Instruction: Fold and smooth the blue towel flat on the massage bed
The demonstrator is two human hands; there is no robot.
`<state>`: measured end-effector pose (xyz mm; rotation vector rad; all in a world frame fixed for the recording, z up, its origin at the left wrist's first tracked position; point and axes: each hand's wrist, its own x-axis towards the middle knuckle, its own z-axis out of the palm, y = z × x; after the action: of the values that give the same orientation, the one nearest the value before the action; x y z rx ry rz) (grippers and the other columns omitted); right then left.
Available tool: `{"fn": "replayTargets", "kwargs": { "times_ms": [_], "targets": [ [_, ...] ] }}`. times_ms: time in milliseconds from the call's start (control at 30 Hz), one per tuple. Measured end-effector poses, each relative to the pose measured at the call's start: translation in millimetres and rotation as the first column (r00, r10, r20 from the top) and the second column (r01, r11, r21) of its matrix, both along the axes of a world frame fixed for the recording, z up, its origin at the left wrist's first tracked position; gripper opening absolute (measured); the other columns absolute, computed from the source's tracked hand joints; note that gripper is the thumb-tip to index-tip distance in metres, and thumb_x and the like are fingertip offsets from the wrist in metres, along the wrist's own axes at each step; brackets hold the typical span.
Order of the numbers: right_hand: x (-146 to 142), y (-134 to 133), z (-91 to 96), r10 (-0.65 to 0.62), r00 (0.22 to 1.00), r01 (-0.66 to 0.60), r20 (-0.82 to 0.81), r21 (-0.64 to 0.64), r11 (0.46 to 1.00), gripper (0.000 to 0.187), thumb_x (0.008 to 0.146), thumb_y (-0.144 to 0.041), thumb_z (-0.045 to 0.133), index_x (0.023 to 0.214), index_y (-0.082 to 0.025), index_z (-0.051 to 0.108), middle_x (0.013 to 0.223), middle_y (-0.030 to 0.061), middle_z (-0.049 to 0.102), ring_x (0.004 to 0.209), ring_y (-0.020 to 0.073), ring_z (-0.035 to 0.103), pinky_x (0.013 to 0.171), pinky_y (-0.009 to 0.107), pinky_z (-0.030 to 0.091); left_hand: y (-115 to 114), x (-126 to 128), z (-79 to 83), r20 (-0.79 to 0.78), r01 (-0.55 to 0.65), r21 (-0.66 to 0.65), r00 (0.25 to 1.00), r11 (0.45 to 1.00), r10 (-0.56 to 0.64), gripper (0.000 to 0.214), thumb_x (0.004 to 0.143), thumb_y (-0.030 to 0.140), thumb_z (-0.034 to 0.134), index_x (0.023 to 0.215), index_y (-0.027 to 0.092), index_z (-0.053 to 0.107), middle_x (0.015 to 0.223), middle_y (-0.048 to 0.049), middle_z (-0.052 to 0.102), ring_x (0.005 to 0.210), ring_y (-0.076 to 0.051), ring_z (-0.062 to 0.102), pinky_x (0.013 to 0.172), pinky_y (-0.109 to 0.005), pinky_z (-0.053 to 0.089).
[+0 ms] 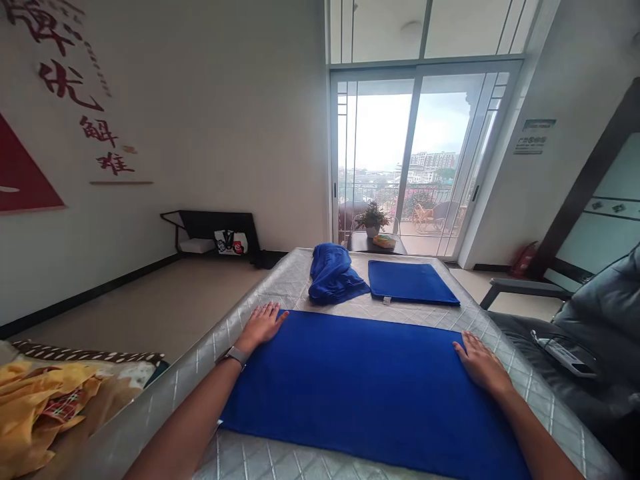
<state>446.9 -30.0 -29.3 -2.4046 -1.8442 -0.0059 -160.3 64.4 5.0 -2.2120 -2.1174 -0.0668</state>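
View from a person's head, looking down over a bed with a quilted silver-grey mattress (280, 287). A large blue towel (370, 387) lies spread flat across the near part of the mattress, reaching almost from one side to the other. The left hand (260, 327) is open, palm down and fingers spread, and rests at the towel's far left corner, partly on the towel's edge and partly on the bare mattress. A wristwatch (234, 355) sits on that wrist. The right hand (480, 367) is also open and flat, palm down, and presses on the towel's right edge near its far right corner. Neither hand grips anything. Beyond the spread towel, at the far end of the mattress, a crumpled blue towel (333, 273) lies in a heap on the left, and just beside it on the right is a neatly folded blue towel (410, 281), lying flat. Past the bed stands a small table with a potted plant (373, 219), in front of a sliding glass door (420, 153) that looks onto a balcony and distant buildings. A dark armchair (600, 320) stands to the right of the bed with a remote control (567, 357) lying on it. A rumpled yellow cloth (35, 407) lies at the lower left. Red lettering (90, 127) marks the white wall on the left.
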Motion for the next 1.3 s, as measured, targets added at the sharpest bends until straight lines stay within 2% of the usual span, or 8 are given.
{"fn": "replayTargets", "kwargs": {
  "times_ms": [133, 267, 433, 567, 767, 900, 1133, 1300],
  "targets": [
    [1, 2, -3.0, 0.005, 1.000, -0.005, -0.004, 0.033, 0.999, 0.075, 0.095, -0.049, 0.018, 0.155, -0.005, 0.029, 0.162, 0.0116, 0.026, 0.150, 0.0238, 0.021, 0.122, 0.044, 0.019, -15, 67, 16.3, 0.053, 0.136, 0.202, 0.987, 0.970, -0.149, 0.063, 0.103, 0.052, 0.026, 0.148, 0.012, 0.045, 0.156, -0.0145, 0.038, 0.147, -0.029, 0.029, 0.121, -0.045, 0.020],
    [-1, 0, 0.5, 0.003, 1.000, -0.003, -0.004, 0.030, 1.000, 0.076, 0.094, -0.049, 0.017, 0.155, -0.005, 0.029, 0.162, 0.0114, 0.026, 0.150, 0.0243, 0.022, 0.122, 0.045, 0.019, -34, 157, 16.7, 0.181, 0.479, 0.199, 0.839, 0.855, -0.513, 0.064, 0.104, 0.057, 0.022, 0.145, 0.017, 0.050, 0.147, -0.0126, 0.052, 0.138, -0.025, 0.046, 0.116, -0.038, 0.031],
    [0, -2, 0.2, 0.021, 1.000, -0.020, -0.011, 0.057, 0.998, 0.076, 0.093, -0.050, 0.017, 0.153, -0.008, 0.034, 0.160, 0.0116, 0.030, 0.149, 0.0243, 0.025, 0.121, 0.045, 0.021, -42, 208, -1.4, 0.251, 0.581, 0.113, 0.768, 0.806, -0.589, 0.067, 0.103, 0.060, 0.018, 0.151, 0.020, 0.042, 0.156, -0.0118, 0.039, 0.147, -0.025, 0.031, 0.120, -0.043, 0.023],
    [7, 4, -8.7, 0.020, 1.000, -0.019, -0.007, 0.086, 0.996, 0.076, 0.090, -0.050, 0.019, 0.152, -0.008, 0.035, 0.159, 0.0124, 0.033, 0.148, 0.0250, 0.026, 0.121, 0.045, 0.021, -33, 174, -11.4, 0.268, 0.533, 0.042, 0.809, 0.845, -0.523, 0.065, 0.103, 0.061, 0.017, 0.155, 0.026, 0.032, 0.161, -0.0066, 0.028, 0.150, -0.023, 0.022, 0.122, -0.044, 0.016],
    [8, 5, -6.2, 0.045, 0.999, -0.044, -0.012, 0.043, 0.998, 0.081, 0.091, -0.051, 0.015, 0.154, -0.003, 0.030, 0.161, 0.0129, 0.028, 0.149, 0.0259, 0.023, 0.121, 0.046, 0.020, -21, 53, -7.5, 0.179, 0.230, -0.020, 0.958, 0.973, -0.223, 0.064, 0.103, 0.057, 0.023, 0.155, 0.021, 0.032, 0.162, -0.0097, 0.026, 0.150, -0.024, 0.020, 0.121, -0.046, 0.015],
    [7, 5, -4.8, 0.022, 1.000, -0.022, -0.007, 0.028, 0.999, 0.080, 0.092, -0.052, 0.015, 0.154, -0.004, 0.030, 0.161, 0.0123, 0.028, 0.149, 0.0246, 0.023, 0.121, 0.044, 0.021, -13, -8, -13.6, 0.158, 0.002, -0.018, 0.988, 1.000, 0.001, 0.065, 0.103, 0.055, 0.024, 0.155, 0.016, 0.031, 0.162, -0.0132, 0.025, 0.150, -0.027, 0.021, 0.120, -0.048, 0.018],
    [-8, -3, 15.8, 0.010, 0.988, -0.018, 0.155, 0.050, 0.999, 0.067, 0.095, -0.038, 0.021, 0.149, -0.003, 0.039, 0.158, 0.0143, 0.034, 0.148, 0.0264, 0.027, 0.121, 0.046, 0.020, -10, -13, -23.9, 0.136, -0.034, 0.037, 0.990, 0.999, 0.028, 0.068, 0.102, 0.059, 0.025, 0.155, 0.017, 0.032, 0.161, -0.0148, 0.026, 0.149, -0.029, 0.024, 0.119, -0.051, 0.020],
    [-96, -10, 50.6, 0.211, 0.951, -0.231, 0.227, 0.063, 0.971, 0.060, 0.096, -0.028, 0.022, 0.146, -0.002, 0.045, 0.153, 0.0166, 0.043, 0.145, 0.0254, 0.034, 0.121, 0.043, 0.020, -10, -12, -23.8, 0.133, -0.039, 0.026, 0.990, 0.999, 0.035, 0.070, 0.101, 0.059, 0.024, 0.155, 0.016, 0.032, 0.161, -0.0144, 0.026, 0.150, -0.029, 0.023, 0.120, -0.049, 0.017]
  ]
}}
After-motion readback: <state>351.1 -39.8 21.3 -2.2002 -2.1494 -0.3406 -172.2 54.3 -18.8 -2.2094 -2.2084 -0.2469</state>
